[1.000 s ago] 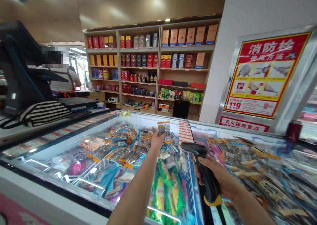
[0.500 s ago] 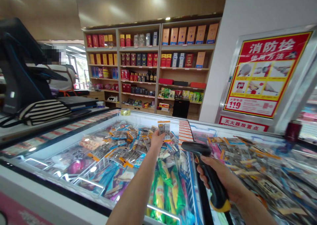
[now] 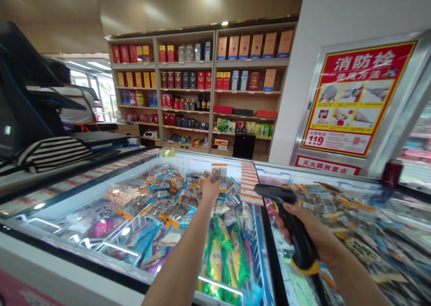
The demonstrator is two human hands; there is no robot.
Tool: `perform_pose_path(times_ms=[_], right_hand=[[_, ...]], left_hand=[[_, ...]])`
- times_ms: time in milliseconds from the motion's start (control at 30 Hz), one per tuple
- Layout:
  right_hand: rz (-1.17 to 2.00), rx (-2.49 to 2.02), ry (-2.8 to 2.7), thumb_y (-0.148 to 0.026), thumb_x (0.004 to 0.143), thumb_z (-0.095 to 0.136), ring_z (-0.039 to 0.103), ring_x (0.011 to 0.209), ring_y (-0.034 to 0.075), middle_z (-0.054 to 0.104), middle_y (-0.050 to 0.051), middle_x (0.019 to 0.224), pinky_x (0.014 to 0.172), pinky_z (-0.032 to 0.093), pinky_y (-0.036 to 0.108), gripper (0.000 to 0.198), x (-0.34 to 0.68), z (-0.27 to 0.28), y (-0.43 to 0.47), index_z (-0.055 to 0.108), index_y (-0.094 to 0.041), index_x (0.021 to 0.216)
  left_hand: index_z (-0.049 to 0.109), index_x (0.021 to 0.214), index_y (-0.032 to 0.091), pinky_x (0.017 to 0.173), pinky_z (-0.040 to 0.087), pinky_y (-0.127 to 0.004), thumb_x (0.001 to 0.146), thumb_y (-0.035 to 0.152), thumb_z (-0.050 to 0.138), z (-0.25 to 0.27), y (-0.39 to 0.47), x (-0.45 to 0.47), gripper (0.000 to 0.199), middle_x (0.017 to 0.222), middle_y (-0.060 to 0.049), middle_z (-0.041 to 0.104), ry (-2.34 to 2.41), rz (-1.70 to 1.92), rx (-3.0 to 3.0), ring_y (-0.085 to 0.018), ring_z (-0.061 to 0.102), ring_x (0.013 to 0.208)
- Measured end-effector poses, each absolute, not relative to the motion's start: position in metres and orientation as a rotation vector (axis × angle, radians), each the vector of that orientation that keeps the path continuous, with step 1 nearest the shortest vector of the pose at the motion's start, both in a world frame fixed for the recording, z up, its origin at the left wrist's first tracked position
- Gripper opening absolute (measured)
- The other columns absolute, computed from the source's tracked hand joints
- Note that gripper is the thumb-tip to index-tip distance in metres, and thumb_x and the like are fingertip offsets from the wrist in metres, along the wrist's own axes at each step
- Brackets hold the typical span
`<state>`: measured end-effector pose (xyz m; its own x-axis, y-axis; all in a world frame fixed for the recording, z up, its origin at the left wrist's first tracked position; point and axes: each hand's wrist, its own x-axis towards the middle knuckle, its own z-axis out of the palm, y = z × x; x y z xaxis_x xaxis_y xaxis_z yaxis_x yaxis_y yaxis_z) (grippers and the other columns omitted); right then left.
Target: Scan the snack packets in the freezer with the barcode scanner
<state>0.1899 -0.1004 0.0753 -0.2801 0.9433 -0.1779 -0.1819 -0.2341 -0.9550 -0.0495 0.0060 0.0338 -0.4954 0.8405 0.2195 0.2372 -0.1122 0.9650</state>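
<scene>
My left hand (image 3: 210, 189) pinches a small snack packet (image 3: 222, 178) with orange top and bottom edges, held upright over the chest freezer (image 3: 148, 277). A barcode-like patch faces me on its right half. In my right hand (image 3: 311, 225) is a black and yellow barcode scanner (image 3: 301, 234), fingers wrapped round its handle. Its head points left, towards the packet, with a gap between them. Below my left hand lies a pile of similar packets (image 3: 161, 185). Green and yellow wrapped ice pops (image 3: 215, 261) lie nearer to me in a wire basket.
More packets (image 3: 357, 234) fill the right side of the freezer. A striped pouch (image 3: 55, 153) and a dark register screen (image 3: 23, 95) stand on the counter at left, with a person (image 3: 77, 104) behind. Shelves (image 3: 186, 65) with boxes line the back wall.
The scanner has shifted slightly right and up relative to the packet. The view has turned a little, so the surroundings sit slightly further left. Both hands keep their holds.
</scene>
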Motion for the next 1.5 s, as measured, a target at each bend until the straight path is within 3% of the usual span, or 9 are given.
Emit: perform_pose_path(times_ms=[100, 233, 500, 633, 733, 867, 1000, 1200, 1500], right_hand=[[1.612, -1.064, -1.092, -0.033, 0.072, 0.052, 0.048, 0.039, 0.008, 0.053, -0.001, 0.052, 0.035, 0.041, 0.019, 0.018, 0.208, 0.081, -0.091, 0.052, -0.015, 0.071], [1.498, -1.070, -1.049, -0.031, 0.073, 0.050, 0.048, 0.040, 0.008, 0.053, -0.001, 0.053, 0.035, 0.041, 0.019, 0.016, 0.238, 0.088, -0.077, 0.051, -0.016, 0.070], [1.301, -1.184, -1.017, -0.031, 0.072, 0.052, 0.049, 0.040, 0.009, 0.053, -0.001, 0.052, 0.034, 0.040, 0.018, 0.014, 0.293, 0.086, -0.066, 0.052, -0.017, 0.073], [1.359, -1.155, -0.987, -0.033, 0.073, 0.051, 0.048, 0.040, 0.009, 0.054, -0.001, 0.052, 0.035, 0.041, 0.019, 0.017, 0.303, 0.086, -0.070, 0.051, -0.016, 0.071], [1.373, -1.147, -0.968, -0.033, 0.074, 0.050, 0.048, 0.039, 0.009, 0.054, -0.001, 0.051, 0.035, 0.040, 0.019, 0.018, 0.301, 0.088, -0.073, 0.051, -0.016, 0.070], [1.378, -1.171, -0.949, -0.032, 0.074, 0.050, 0.047, 0.037, 0.008, 0.053, -0.001, 0.049, 0.032, 0.039, 0.018, 0.018, 0.294, 0.089, -0.077, 0.050, -0.015, 0.067], [1.383, -1.157, -0.966, -0.032, 0.073, 0.052, 0.047, 0.038, 0.008, 0.053, -0.001, 0.050, 0.033, 0.039, 0.018, 0.017, 0.292, 0.085, -0.075, 0.051, -0.015, 0.069], [1.415, -1.105, -0.977, -0.031, 0.073, 0.052, 0.048, 0.040, 0.009, 0.054, -0.001, 0.052, 0.034, 0.040, 0.018, 0.015, 0.289, 0.082, -0.075, 0.051, -0.016, 0.075], [1.560, -1.088, -1.173, -0.033, 0.072, 0.053, 0.049, 0.039, 0.008, 0.054, -0.001, 0.052, 0.035, 0.041, 0.019, 0.018, 0.220, 0.079, -0.095, 0.051, -0.016, 0.068]], left_hand=[[0.055, 0.098, 0.014, 0.079, 0.038, -0.038, 0.065, 0.017, 0.050, 0.035, 0.002, -0.054, 0.033, 0.094, -0.013, 0.060, 1.892, 1.612, 1.261, -0.027, 0.053, 0.093], [0.032, 0.123, 0.013, 0.088, 0.032, -0.038, 0.067, 0.014, 0.048, 0.038, -0.005, -0.053, 0.059, 0.120, -0.017, 0.043, 2.105, 1.592, 1.411, -0.028, 0.040, 0.110], [0.047, 0.112, 0.015, 0.095, 0.021, -0.045, 0.069, 0.020, 0.050, 0.041, -0.013, -0.025, 0.043, 0.130, -0.015, 0.033, 2.487, 1.300, 1.922, -0.030, 0.027, 0.119], [0.053, 0.105, 0.017, 0.093, 0.026, -0.036, 0.067, 0.023, 0.054, 0.041, -0.042, 0.039, 0.039, 0.117, -0.012, 0.048, 1.804, 1.223, 2.178, -0.025, 0.039, 0.110], [0.057, 0.097, 0.021, 0.087, 0.032, -0.038, 0.058, 0.040, 0.062, 0.029, -0.078, 0.094, 0.043, 0.103, -0.011, 0.056, 1.320, 0.997, 2.216, -0.028, 0.046, 0.099], [0.061, 0.084, 0.018, 0.083, 0.032, -0.044, 0.041, 0.057, 0.065, 0.009, -0.107, 0.128, 0.058, 0.097, -0.016, 0.057, 1.326, 0.681, 2.355, -0.035, 0.046, 0.096], [0.062, 0.070, 0.018, 0.072, 0.038, -0.037, 0.040, 0.051, 0.068, 0.008, -0.100, 0.120, 0.045, 0.082, -0.013, 0.060, 1.322, 0.574, 2.307, -0.031, 0.052, 0.085], [0.059, 0.063, 0.017, 0.051, 0.035, -0.023, 0.048, 0.022, 0.067, 0.041, -0.055, 0.054, 0.018, 0.057, 0.000, 0.058, 1.330, 1.128, 1.496, -0.014, 0.052, 0.054], [0.058, 0.063, 0.015, 0.051, 0.038, -0.023, 0.052, 0.016, 0.061, 0.042, -0.014, -0.045, 0.012, 0.054, 0.001, 0.058, 1.362, 1.559, 1.114, -0.013, 0.053, 0.053]])
